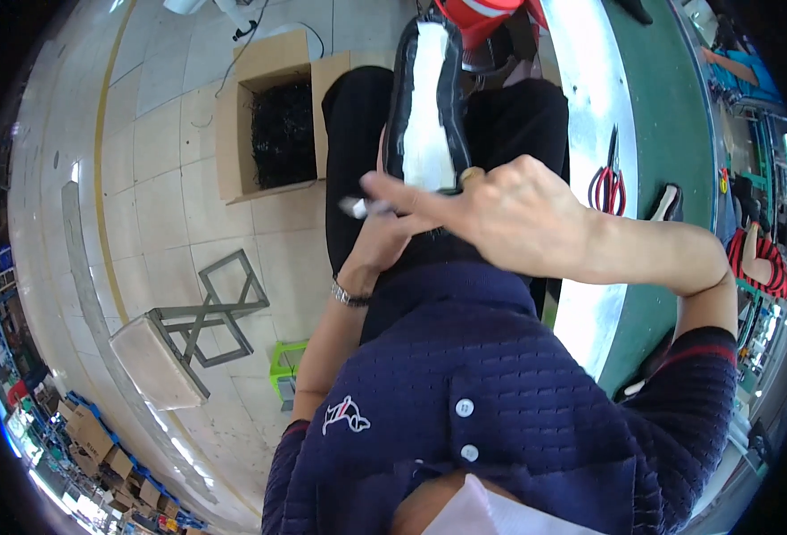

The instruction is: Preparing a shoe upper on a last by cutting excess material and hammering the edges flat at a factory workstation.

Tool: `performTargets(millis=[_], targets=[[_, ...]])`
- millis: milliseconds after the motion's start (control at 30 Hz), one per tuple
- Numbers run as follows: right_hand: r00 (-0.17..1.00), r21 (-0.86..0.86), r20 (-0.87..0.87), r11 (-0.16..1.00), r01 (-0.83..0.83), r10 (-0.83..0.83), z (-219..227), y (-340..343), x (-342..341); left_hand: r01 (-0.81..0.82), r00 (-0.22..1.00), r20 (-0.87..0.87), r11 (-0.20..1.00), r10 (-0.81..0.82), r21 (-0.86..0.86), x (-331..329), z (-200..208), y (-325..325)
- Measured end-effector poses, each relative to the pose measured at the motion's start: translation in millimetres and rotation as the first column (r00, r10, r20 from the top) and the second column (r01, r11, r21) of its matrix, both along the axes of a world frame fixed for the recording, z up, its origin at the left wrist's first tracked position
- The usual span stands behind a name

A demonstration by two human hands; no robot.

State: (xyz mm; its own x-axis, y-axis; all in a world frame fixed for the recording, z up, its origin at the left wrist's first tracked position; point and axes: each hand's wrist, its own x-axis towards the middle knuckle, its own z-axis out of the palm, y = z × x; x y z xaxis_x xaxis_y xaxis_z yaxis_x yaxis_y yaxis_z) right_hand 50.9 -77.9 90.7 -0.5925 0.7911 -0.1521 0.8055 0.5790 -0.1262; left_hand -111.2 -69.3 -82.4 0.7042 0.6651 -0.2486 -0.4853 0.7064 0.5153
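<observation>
Upside down over my lap lies a shoe (426,107), its black edge turned in around a long white middle. My left hand (383,239) holds the shoe's near end from below and the left side; my right hand partly covers it. A small white thing (354,208), blurred, shows by the left fingers. Across the near end of the shoe reaches my right hand (520,214), one finger stretched to the left and the others curled. A small brass-coloured piece (472,175) shows at these curled fingers; what they grip is hidden.
An open cardboard box (233,134) of black scraps stands left on the tiles. Nearer are a folding stool (161,357) and a green stool (286,361). Red-handled scissors (607,187) lie on the white bench (589,80) at right. Another shoe (668,203) sits on the green surface.
</observation>
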Motion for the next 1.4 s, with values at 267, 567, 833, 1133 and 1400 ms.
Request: performTargets(millis=[267,567,833,1133,1400], targets=[[0.993,-0.089,0.115,0.995,0.036,-0.025,-6.2,-11.1,0.7,0.116,0.966,-0.247,0.983,-0.079,0.141,-1.0,-8.9,-3.9],[0.995,-0.117,0.033,0.988,0.099,-0.096,-21.6,-12.6,23.2,0.188,0.942,-0.307,0.97,-0.134,0.153,1.4,16.2,4.0],[0.995,-0.136,0.089,0.989,0.058,-0.046,-10.7,26.2,15.8,0.18,0.955,-0.258,0.976,-0.144,0.122,-16.8,20.0,21.1],[0.901,0.137,-0.387,0.978,-0.156,0.197,27.7,135.7,-37.8,-0.002,0.969,-0.247,1.0,0.004,0.006,-38.6,31.5,50.1],[0.976,-0.262,0.144,0.957,-0.124,0.166,59.5,147.1,-70.1,-0.028,0.977,-0.204,0.988,0.059,0.155,-34.8,42.0,54.1]])
